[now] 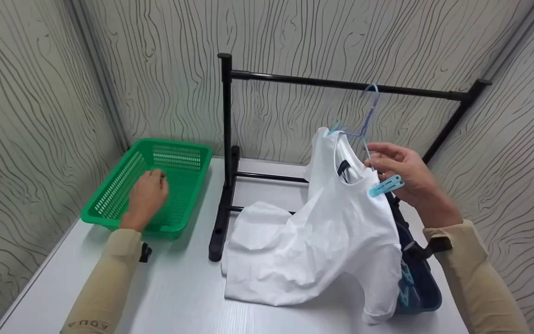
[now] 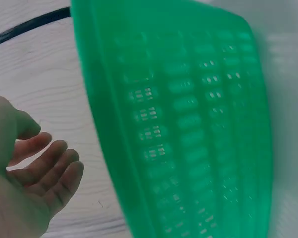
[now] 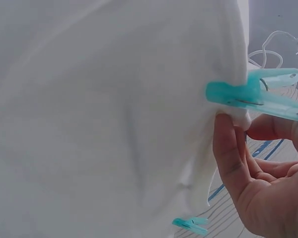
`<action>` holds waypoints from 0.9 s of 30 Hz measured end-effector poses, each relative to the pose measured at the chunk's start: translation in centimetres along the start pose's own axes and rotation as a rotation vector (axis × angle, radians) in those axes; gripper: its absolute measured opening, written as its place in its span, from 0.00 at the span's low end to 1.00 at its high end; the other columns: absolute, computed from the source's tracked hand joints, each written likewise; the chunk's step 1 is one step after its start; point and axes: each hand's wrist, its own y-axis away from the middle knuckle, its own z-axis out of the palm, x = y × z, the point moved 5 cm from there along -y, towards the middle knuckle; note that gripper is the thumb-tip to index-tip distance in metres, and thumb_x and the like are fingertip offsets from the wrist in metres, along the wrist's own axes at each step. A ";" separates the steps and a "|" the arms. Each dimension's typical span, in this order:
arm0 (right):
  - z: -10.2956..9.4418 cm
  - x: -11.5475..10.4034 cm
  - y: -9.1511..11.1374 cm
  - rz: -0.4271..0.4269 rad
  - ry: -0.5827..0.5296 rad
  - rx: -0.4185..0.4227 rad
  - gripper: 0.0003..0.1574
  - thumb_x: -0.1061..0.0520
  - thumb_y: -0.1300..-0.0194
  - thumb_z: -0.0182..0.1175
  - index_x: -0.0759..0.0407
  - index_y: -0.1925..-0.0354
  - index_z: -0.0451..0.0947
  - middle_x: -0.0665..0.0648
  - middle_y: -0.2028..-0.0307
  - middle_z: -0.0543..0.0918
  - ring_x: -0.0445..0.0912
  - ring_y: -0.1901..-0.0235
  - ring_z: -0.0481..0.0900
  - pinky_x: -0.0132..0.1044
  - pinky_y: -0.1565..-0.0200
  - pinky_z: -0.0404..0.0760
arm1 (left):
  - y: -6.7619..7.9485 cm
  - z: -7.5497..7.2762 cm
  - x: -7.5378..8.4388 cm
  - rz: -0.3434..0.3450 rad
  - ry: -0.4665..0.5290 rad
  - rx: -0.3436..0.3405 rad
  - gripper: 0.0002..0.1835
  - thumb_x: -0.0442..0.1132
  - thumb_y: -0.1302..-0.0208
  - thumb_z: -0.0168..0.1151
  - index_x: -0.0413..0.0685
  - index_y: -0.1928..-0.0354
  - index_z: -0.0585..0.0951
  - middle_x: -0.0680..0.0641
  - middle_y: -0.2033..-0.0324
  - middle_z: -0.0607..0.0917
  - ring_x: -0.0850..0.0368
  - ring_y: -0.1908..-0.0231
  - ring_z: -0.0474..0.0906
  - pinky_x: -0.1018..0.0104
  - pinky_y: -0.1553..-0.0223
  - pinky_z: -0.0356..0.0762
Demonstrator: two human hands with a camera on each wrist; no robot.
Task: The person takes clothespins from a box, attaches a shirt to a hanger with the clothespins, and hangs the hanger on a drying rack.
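A white T-shirt [image 1: 336, 218] hangs on a thin blue clothes hanger [image 1: 367, 123], its lower part spread on the table. The hanger's hook overlaps the rack's black rail [image 1: 304, 80]; whether it rests there I cannot tell. My right hand [image 1: 403, 171] pinches the hanger's sloping arm beside the collar, fingertips against the cloth. Just by them, a light-blue clothespin [image 3: 253, 93] grips the shirt's shoulder. A second clothespin [image 1: 335, 128] sits on the other shoulder. Over the green basket [image 1: 188, 185] is my left hand [image 1: 149, 197], its fingers loosely curled around nothing.
The rack's black upright [image 1: 227, 125] and foot [image 1: 220, 227] stand between basket and shirt. A dark basket [image 1: 427, 297] with several blue clothespins [image 1: 406, 273] lies partly behind the shirt at right. Patterned walls [image 1: 295, 37] enclose the white table [image 1: 174, 287].
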 end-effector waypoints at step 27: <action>4.4 -0.7 -4.0 -0.024 -0.173 -0.086 0.15 0.68 0.38 0.57 0.69 0.51 0.72 0.60 0.67 0.81 0.47 0.68 0.80 0.34 0.66 0.80 | -6.3 5.7 7.8 -0.007 0.304 -0.060 0.12 0.40 0.31 0.51 0.39 0.54 0.75 0.43 0.66 0.79 0.51 0.66 0.75 0.56 0.65 0.72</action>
